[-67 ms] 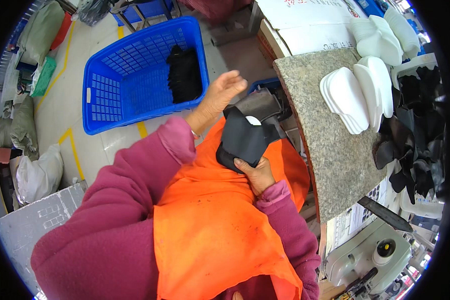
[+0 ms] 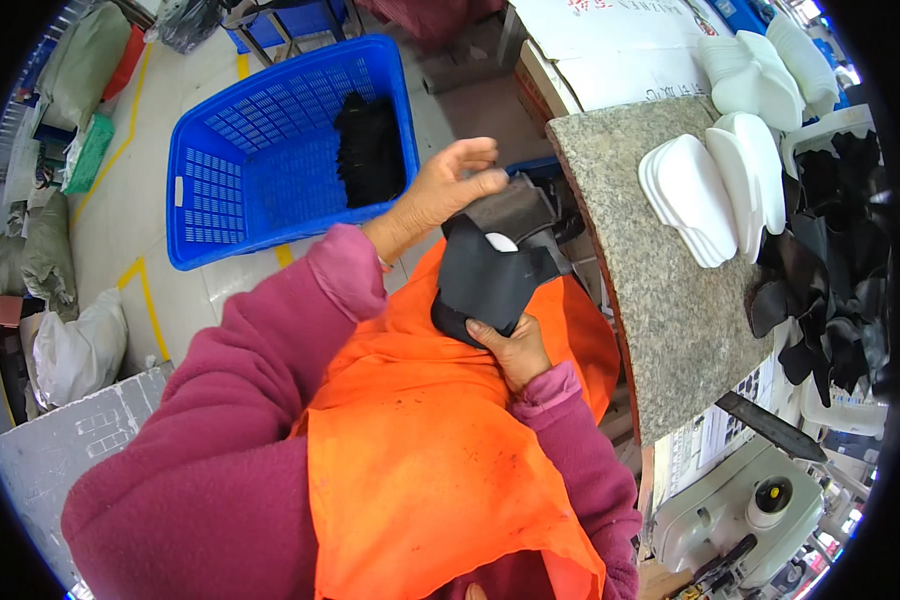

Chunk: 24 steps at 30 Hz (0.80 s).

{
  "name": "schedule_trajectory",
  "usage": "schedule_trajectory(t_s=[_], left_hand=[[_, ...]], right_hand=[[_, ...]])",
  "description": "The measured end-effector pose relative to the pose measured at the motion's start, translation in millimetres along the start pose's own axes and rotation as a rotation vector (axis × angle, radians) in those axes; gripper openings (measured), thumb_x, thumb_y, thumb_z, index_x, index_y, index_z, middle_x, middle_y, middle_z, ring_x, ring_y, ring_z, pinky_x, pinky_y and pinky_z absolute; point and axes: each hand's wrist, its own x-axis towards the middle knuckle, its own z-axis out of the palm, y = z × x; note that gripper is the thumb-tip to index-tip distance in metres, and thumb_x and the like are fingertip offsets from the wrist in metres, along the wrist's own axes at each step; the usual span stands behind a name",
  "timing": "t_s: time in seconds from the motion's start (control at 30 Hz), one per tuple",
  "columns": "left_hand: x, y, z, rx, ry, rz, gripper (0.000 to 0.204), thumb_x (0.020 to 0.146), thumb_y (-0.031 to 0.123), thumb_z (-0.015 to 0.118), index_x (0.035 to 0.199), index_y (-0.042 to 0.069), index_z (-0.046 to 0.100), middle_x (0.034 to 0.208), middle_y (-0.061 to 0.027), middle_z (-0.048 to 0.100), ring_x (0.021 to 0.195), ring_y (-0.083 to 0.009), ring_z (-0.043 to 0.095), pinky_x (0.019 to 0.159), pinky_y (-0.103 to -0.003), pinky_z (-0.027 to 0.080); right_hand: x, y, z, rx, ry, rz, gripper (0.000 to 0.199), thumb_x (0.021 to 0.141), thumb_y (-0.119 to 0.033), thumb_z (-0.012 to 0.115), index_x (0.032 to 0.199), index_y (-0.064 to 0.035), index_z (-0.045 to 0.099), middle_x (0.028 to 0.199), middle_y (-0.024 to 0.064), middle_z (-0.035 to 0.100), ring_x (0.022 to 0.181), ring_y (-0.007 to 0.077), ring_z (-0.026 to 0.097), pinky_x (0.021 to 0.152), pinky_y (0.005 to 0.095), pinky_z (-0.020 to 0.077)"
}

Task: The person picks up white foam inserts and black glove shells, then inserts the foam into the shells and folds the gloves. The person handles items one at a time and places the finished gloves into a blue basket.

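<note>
Above my lap, my right hand (image 2: 515, 352) grips a black leather-like piece (image 2: 488, 282) by its near edge, with the thumb on top. The piece has pointed corners at its far side. A small part of something white (image 2: 501, 242) shows at its far edge; the rest is hidden. My left hand (image 2: 450, 190) is raised just beyond the black piece and apart from it. Its thumb and fingers are spaced apart, and I see nothing between them. An orange apron (image 2: 420, 460) covers my lap under the black piece.
A blue plastic basket (image 2: 192, 200) at far left holds a black bundle (image 2: 368, 150). On the right, a speckled worktop (image 2: 625, 200) carries stacked white shaped sheets (image 2: 685, 195). Black pieces (image 2: 840, 260) fill a white bin beyond it. A pale machine (image 2: 720, 520) stands at lower right.
My left hand has shifted slightly, and its thumb now stands further from the fingers. My right hand and the black piece have hardly moved.
</note>
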Motion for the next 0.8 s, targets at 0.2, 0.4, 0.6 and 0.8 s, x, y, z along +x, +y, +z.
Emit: schedule_trajectory(t_s=[0.2, 0.4, 0.6, 0.8], left_hand=[[9.7, 97.4, -8.6, 0.426, -0.574, 0.062, 0.025, 0.075, 0.025, 0.080, 0.081, 0.005, 0.066, 0.077, -0.0022, 0.064, 0.075, -0.0100, 0.060, 0.072, -0.027, 0.048], [-14.6, 147.9, 5.6, 0.737, -0.649, 0.100, 0.024, 0.081, 0.022, 0.069, 0.073, 0.000, 0.063, 0.062, -0.0084, 0.061, 0.060, -0.0129, 0.059, 0.057, -0.028, 0.047], [-17.9, 154.3, 13.9, 0.631, -0.648, 0.342, 0.013, 0.088, 0.011, 0.052, 0.083, -0.001, 0.055, 0.065, -0.0079, 0.054, 0.060, -0.0122, 0.050, 0.057, -0.029, 0.042], [-28.3, 169.4, 20.5, 0.578, -0.702, 0.308, 0.008, 0.090, 0.008, 0.048, 0.088, 0.001, 0.051, 0.065, -0.0034, 0.046, 0.062, -0.0104, 0.042, 0.057, -0.028, 0.040]], right_hand=[[-13.4, -9.3, 5.1, -0.131, -0.046, -0.134, 0.019, 0.084, 0.000, 0.070, 0.103, 0.0024, 0.066, 0.099, 0.0029, 0.069, 0.089, 0.0084, 0.061, 0.081, 0.0251, 0.0499], [-34.7, -20.0, 8.5, -0.178, -0.083, -0.190, 0.020, 0.085, 0.002, 0.069, 0.104, 0.0017, 0.065, 0.100, 0.0022, 0.068, 0.088, 0.0080, 0.061, 0.082, 0.0253, 0.0496], [-58.0, -37.6, 13.4, -0.127, -0.063, -0.265, 0.036, 0.084, 0.003, 0.069, 0.117, 0.0014, 0.055, 0.106, 0.0030, 0.064, 0.096, 0.0098, 0.059, 0.086, 0.0263, 0.0489], [-85.4, -58.2, 17.0, -0.479, 0.398, -0.648, 0.079, 0.073, 0.001, 0.074, 0.140, -0.0044, 0.032, 0.126, 0.0129, 0.051, 0.111, 0.0184, 0.055, 0.088, 0.0316, 0.0478]])
